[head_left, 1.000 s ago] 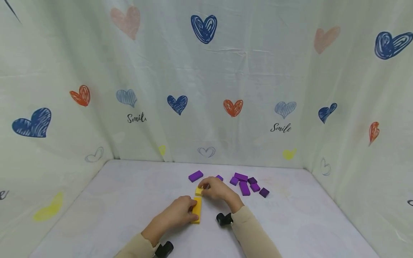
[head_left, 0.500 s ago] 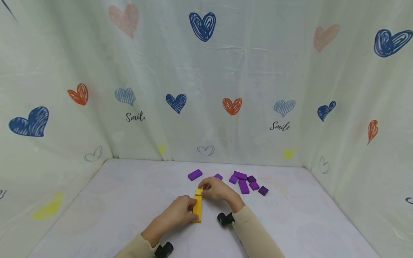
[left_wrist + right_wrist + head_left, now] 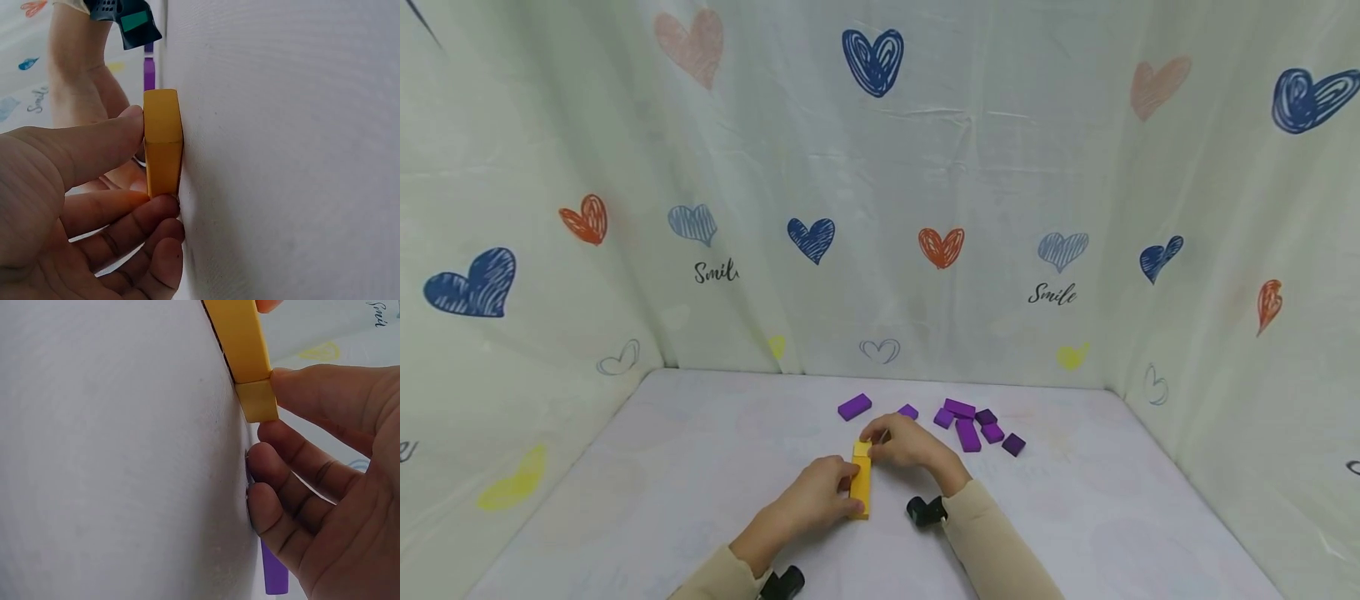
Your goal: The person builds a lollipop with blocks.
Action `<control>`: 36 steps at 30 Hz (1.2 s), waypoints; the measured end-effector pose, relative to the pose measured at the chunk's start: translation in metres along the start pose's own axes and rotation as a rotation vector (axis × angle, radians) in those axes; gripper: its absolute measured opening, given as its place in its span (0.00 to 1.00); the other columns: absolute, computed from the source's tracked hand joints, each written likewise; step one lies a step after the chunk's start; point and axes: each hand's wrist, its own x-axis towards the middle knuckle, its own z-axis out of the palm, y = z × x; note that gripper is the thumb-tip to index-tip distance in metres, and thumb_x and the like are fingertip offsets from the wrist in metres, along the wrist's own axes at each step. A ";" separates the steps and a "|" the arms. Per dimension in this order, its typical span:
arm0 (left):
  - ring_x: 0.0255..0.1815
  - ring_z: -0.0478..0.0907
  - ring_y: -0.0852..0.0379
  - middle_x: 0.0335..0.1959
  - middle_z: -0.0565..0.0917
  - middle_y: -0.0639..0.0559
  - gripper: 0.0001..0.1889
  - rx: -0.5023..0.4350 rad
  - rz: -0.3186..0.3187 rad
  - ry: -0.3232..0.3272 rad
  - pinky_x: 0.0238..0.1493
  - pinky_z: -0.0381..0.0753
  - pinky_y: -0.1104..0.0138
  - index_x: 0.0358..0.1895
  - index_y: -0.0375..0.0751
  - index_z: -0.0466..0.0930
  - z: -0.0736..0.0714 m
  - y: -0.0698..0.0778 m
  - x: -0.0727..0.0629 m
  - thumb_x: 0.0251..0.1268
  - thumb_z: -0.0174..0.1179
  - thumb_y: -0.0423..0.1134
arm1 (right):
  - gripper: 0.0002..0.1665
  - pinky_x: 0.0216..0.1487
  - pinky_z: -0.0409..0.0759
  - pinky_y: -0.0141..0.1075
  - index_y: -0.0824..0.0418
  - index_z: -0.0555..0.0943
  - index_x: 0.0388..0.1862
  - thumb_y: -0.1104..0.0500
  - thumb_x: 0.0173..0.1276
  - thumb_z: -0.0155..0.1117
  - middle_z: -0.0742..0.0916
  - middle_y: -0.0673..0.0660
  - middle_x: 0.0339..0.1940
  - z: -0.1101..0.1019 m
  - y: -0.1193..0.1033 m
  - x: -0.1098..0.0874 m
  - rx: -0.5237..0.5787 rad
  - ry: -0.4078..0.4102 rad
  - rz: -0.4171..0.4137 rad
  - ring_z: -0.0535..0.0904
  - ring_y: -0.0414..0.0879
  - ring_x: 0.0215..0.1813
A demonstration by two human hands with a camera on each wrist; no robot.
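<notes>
In the head view my left hand [image 3: 818,493] pinches a long yellow block [image 3: 861,490] lying on the table, thumb on the near part and fingers towards the far part. The left wrist view shows that hand's thumb against the block's [image 3: 164,122] side. My right hand [image 3: 912,443] holds a small yellow block [image 3: 862,448] at the long one's far end, thumb and fingertips about it. In the right wrist view the small block [image 3: 258,402] sits end to end with the long block [image 3: 240,344], the two touching.
Several purple blocks [image 3: 967,435] lie beyond and right of the hands, with one purple block [image 3: 854,407] off to the left. A patterned curtain [image 3: 880,183] stands behind the white table [image 3: 685,467]. Black wrist cameras [image 3: 925,511] jut inward from both wrists.
The small gap between the two yellow blocks has closed, and they now line up. The long block has shifted slightly right with my left hand; the right hand stays nearly still.
</notes>
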 end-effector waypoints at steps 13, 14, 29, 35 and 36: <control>0.29 0.66 0.59 0.26 0.71 0.53 0.19 0.000 -0.039 -0.022 0.29 0.66 0.67 0.43 0.37 0.82 -0.001 0.005 0.000 0.50 0.73 0.45 | 0.09 0.41 0.77 0.35 0.49 0.85 0.42 0.60 0.62 0.67 0.84 0.43 0.36 0.000 0.002 -0.001 0.021 -0.006 0.001 0.75 0.42 0.38; 0.29 0.66 0.59 0.27 0.71 0.53 0.20 0.000 -0.039 -0.025 0.29 0.66 0.67 0.43 0.37 0.82 -0.001 0.005 0.000 0.50 0.73 0.45 | 0.10 0.42 0.77 0.35 0.49 0.85 0.42 0.60 0.62 0.67 0.84 0.42 0.36 0.000 0.002 -0.001 0.020 -0.005 0.002 0.75 0.42 0.38; 0.32 0.67 0.58 0.32 0.73 0.54 0.27 0.028 -0.014 -0.023 0.34 0.71 0.66 0.51 0.33 0.81 -0.004 0.002 0.002 0.51 0.72 0.46 | 0.10 0.42 0.77 0.36 0.49 0.85 0.41 0.61 0.61 0.67 0.83 0.42 0.35 -0.001 0.001 -0.001 0.028 -0.003 0.003 0.75 0.42 0.38; 0.35 0.69 0.57 0.39 0.75 0.51 0.30 0.043 -0.018 -0.017 0.36 0.73 0.65 0.55 0.31 0.79 -0.003 0.002 0.000 0.51 0.72 0.47 | 0.10 0.40 0.77 0.34 0.50 0.85 0.41 0.61 0.61 0.67 0.82 0.43 0.34 -0.001 0.001 -0.001 0.036 -0.011 -0.001 0.75 0.42 0.38; 0.36 0.70 0.57 0.41 0.76 0.49 0.30 0.042 -0.014 -0.016 0.38 0.75 0.64 0.55 0.31 0.79 -0.002 0.002 0.000 0.51 0.72 0.47 | 0.10 0.40 0.77 0.34 0.50 0.85 0.41 0.61 0.61 0.67 0.82 0.43 0.34 0.000 0.002 -0.001 0.036 -0.012 -0.001 0.75 0.42 0.38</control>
